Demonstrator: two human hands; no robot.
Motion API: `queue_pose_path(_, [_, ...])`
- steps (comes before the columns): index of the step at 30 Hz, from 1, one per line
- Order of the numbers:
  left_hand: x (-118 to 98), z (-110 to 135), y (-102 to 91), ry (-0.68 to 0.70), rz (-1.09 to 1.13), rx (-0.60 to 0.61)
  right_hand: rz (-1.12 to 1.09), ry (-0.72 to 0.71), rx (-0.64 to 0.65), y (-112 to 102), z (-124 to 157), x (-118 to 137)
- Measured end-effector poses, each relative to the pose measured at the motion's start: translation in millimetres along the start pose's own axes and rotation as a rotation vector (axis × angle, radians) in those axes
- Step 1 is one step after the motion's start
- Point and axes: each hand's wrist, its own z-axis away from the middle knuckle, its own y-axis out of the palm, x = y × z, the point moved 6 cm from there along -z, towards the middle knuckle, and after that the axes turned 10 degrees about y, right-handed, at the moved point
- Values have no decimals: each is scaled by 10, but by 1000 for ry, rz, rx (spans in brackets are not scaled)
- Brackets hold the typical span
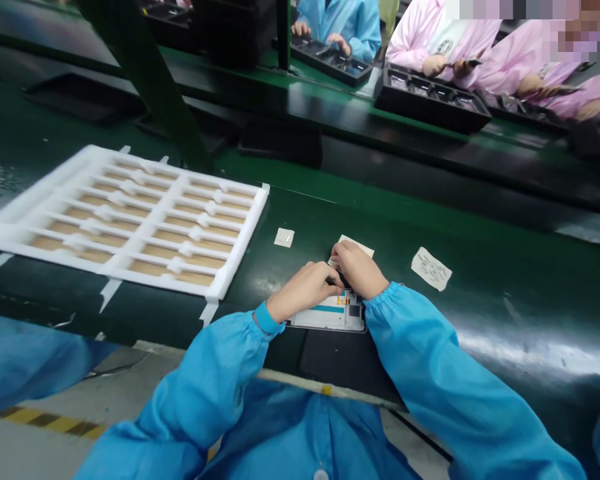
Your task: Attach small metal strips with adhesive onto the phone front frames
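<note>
An opened phone body with a white inside and a teal strip lies flat on the dark green bench in front of me. My left hand rests on its upper left part with fingers curled down onto it. My right hand presses on its top end, fingers bunched together; what sits under the fingertips is hidden. A small cream sheet pokes out just behind my right hand.
A white foam tray with rows of tan strips lies at the left. A small white square and a printed paper scrap lie on the bench. Other people in blue and pink coats work over black trays across the line.
</note>
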Motion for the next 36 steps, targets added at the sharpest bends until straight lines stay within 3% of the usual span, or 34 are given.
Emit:
queue_pose_path(6, [39, -20, -10, -1, 36, 26, -103, 33, -40, -7, 9, 3])
queue_pose_path(14, [65, -42, 27, -4, 55, 24, -519, 150, -126, -60, 25, -396])
queue_pose_path(21, [51, -10, 50, 19, 23, -14, -820, 167, -130, -233, 82, -389])
queue_pose_path(24, [-30, 95, 21, 45, -55, -110, -959, 188, -161, -383, 235, -360])
queue_pose_path(28, [-309, 322, -15, 155, -217, -245, -1022, 203, -183, -551, 563, -275])
queue_pose_path(32, [-615, 544, 86, 301, -416, -280, -1034, 210, -204, -652, 937, -159])
queue_pose_path(36, [-773, 735, 193, 457, -566, -280, -960, 150, -217, -660, 1278, -30])
